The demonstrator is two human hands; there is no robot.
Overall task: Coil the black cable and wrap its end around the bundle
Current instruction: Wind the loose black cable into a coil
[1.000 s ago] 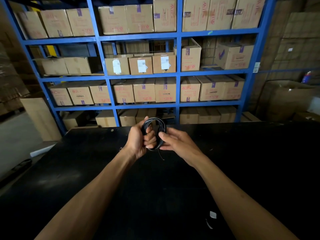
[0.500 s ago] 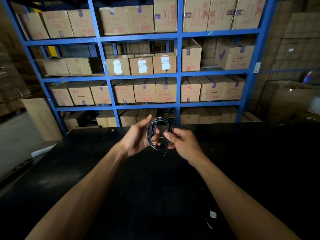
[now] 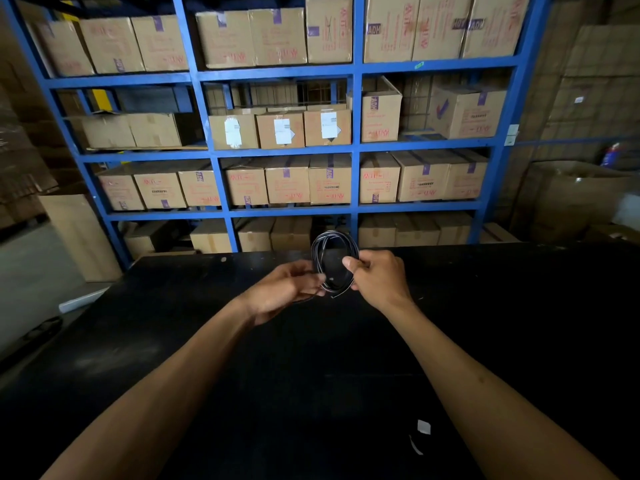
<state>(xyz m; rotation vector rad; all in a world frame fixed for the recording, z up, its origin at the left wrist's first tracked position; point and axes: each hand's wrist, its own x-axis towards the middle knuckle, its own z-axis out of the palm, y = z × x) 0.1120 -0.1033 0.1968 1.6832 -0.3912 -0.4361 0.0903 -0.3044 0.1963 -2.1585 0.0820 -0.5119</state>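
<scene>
I see the black cable (image 3: 333, 263) coiled into an upright oval loop, held above the far part of the black table (image 3: 519, 323). My right hand (image 3: 377, 278) is closed on the loop's right side — thumb over the strands. My left hand (image 3: 284, 292) pinches its lower left, fingers blurred.

The black cable (image 3: 334, 265) has a smooth, slightly glossy plastic-looking jacket that catches light along its loops. The table (image 3: 485, 306) is a matt black surface, scuffed and dusty in pale patches. The far shelving (image 3: 356, 143) is blue painted metal with a dull sheen. The boxes (image 3: 287, 181) are matt brown cardboard with paper labels.
</scene>
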